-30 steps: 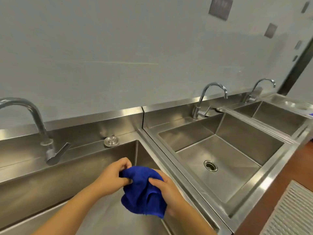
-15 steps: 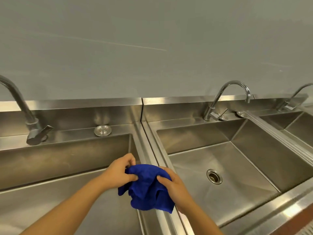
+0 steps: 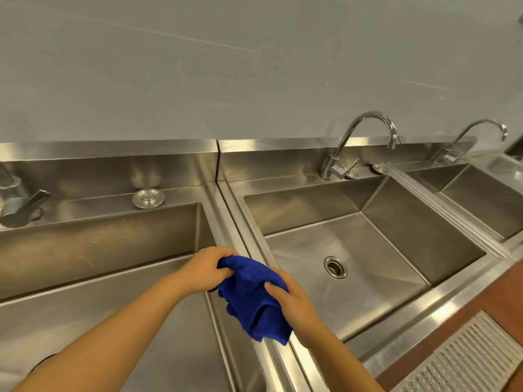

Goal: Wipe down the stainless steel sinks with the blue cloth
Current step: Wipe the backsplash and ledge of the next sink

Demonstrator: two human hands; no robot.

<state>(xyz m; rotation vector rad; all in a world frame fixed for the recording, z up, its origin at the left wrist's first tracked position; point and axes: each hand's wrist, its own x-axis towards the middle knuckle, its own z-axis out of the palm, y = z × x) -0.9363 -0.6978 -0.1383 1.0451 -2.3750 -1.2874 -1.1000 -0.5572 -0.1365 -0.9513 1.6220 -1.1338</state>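
- Head view: both hands hold the blue cloth point(image 3: 252, 295) above the steel rim that divides two basins. It hangs in loose folds, and I cannot tell whether its lower corner touches that rim.
- The left hand point(image 3: 203, 271) grips the cloth's upper left edge with curled fingers. The right hand point(image 3: 291, 298) pinches its right side, thumb on top.
- The two-handed grip looks like a way to gather the cloth into a pad before wiping. Holding it over the divider probably keeps either basin within reach.
- No wiping stroke is under way, so the task seems close to its start.
- Sinks, three: the left sink point(image 3: 99, 244), the middle sink point(image 3: 396, 222) and the right sink point(image 3: 481, 199).
- Taps, three: the left tap point(image 3: 17, 199), cut off by the frame edge, the middle tap point(image 3: 365, 142) and the right tap point(image 3: 469, 140).
- One drain point(image 3: 335, 266) shows, in the middle sink.
- Two round steel caps sit on the back ledges: one cap point(image 3: 148, 198) behind the left sink, and a second cap point(image 3: 377, 168) just beside the middle tap.
- One cloth, and one floor grate point(image 3: 467, 360) at the lower right.
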